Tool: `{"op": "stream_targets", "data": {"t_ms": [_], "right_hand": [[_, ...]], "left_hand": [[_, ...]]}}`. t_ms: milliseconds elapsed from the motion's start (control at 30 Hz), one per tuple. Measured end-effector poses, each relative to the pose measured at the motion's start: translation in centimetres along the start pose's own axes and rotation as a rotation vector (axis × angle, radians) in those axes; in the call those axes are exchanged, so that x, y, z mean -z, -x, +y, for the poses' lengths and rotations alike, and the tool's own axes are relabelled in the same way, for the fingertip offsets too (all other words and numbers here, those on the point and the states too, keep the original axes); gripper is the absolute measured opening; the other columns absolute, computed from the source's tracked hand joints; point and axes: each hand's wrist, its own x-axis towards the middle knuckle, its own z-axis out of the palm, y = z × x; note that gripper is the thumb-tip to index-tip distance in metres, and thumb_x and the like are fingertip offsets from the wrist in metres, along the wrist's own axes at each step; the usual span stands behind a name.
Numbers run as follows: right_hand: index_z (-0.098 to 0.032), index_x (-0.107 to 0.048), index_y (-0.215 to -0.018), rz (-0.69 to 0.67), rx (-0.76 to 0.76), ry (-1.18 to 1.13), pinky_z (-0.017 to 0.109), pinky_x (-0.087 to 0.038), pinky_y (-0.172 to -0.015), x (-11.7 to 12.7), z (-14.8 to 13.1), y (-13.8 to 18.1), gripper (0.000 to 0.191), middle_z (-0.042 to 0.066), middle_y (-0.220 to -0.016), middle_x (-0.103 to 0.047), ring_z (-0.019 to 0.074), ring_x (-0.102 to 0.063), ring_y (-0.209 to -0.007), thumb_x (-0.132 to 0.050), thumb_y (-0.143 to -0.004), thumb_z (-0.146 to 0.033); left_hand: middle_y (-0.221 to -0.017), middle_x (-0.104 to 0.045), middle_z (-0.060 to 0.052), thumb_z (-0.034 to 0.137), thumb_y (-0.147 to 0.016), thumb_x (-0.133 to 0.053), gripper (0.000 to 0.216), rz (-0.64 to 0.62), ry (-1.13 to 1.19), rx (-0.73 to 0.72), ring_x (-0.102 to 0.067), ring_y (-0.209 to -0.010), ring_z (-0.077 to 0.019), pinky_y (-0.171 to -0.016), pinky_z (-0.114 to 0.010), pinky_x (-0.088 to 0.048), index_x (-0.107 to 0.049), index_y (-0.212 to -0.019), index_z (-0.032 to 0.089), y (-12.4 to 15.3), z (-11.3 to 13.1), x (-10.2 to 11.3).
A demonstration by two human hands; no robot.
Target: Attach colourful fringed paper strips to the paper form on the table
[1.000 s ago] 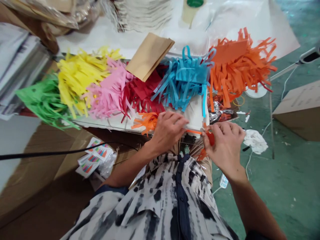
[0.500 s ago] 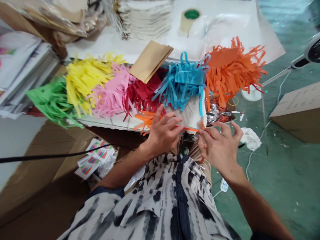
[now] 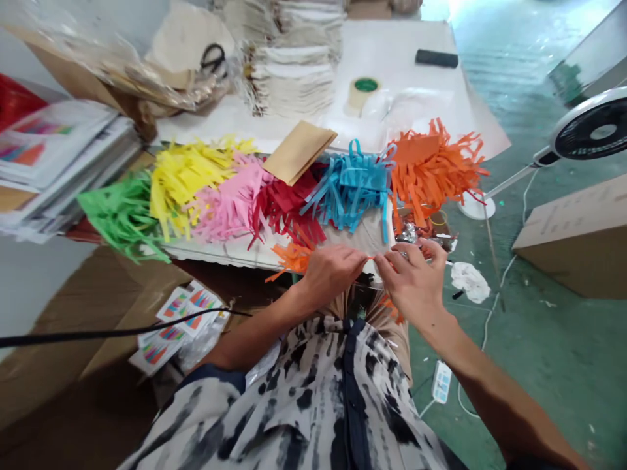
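Both hands meet at the table's front edge over one orange paper tassel (image 3: 292, 258). My left hand (image 3: 332, 267) is closed around its middle, with the fringe sticking out on the left. My right hand (image 3: 412, 277) pinches the tassel's other end, and more orange strips hang below that palm. Between the fingertips only a thin orange bit shows; the rest is hidden by the hands. Beyond lie fringed paper bundles: green (image 3: 125, 212), yellow (image 3: 196, 173), pink (image 3: 230, 199), dark red (image 3: 287, 209), blue (image 3: 355, 183) and orange (image 3: 435, 163).
A folded brown paper piece (image 3: 300, 151) lies across the bundles. Farther back are a tape roll (image 3: 365, 98), stacked white bundles (image 3: 292, 78) and scissors (image 3: 212, 60). A white fan (image 3: 595, 127) and a carton (image 3: 578, 241) stand right; papers (image 3: 63, 156) are piled left.
My hands have drawn closer together, and the orange strip stretched between them is now mostly covered. My left fingers have closed around the tassel. The camera view has shifted, showing more of the table's back.
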Motion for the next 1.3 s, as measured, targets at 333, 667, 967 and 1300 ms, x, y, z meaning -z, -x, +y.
{"op": "stream_targets", "data": {"t_ms": [333,667,967,1300], "right_hand": [[-0.036,-0.075,-0.111,0.383,0.285,0.27,0.048,-0.037,-0.108,4.6,-1.3,-3.1,0.022,-0.006,-0.087,-0.08,0.0195,-0.071,-0.094,-0.077,-0.091,-0.025],[-0.028,-0.079,-0.08,0.167,-0.394,-0.836,0.037,-0.053,-0.083,2.6,-1.9,-5.1,0.019,0.001,-0.086,-0.075,0.0216,-0.068,-0.085,-0.075,-0.092,-0.042],[-0.027,-0.081,-0.086,-0.099,-0.289,-0.711,0.036,-0.05,-0.084,3.7,-1.2,-8.1,0.018,0.001,-0.088,-0.075,0.0206,-0.067,-0.086,-0.08,-0.088,-0.045],[-0.029,-0.085,-0.102,-0.215,-0.134,-0.703,0.034,-0.055,-0.084,1.6,-0.1,-16.8,0.026,0.004,-0.1,-0.079,0.0219,-0.072,-0.095,-0.071,-0.095,-0.05]], "left_hand": [[-0.081,-0.079,-0.005,0.045,-0.076,-0.092,0.036,-0.243,1.546,0.632,-0.073,-0.074,-0.0137,-0.075,-0.026,-0.056,-0.082,-0.097,0.017,-2.4,1.6,2.4],[-0.102,-0.078,-0.005,0.044,-0.075,-0.092,0.027,0.075,1.424,0.482,-0.07,-0.097,-0.0165,-0.095,-0.03,-0.05,-0.081,-0.076,0.019,-4.5,2.4,2.2],[-0.09,-0.075,-0.004,0.046,-0.075,-0.092,0.033,0.185,1.414,0.53,-0.067,-0.085,-0.0147,-0.085,-0.027,-0.051,-0.079,-0.077,0.016,-4.5,1.2,2.2],[-0.081,-0.075,-0.001,0.039,-0.073,-0.094,0.027,0.391,1.551,0.629,-0.068,-0.078,-0.0126,-0.082,-0.025,-0.053,-0.077,-0.077,0.018,-6.1,-1.7,3.2]]}}
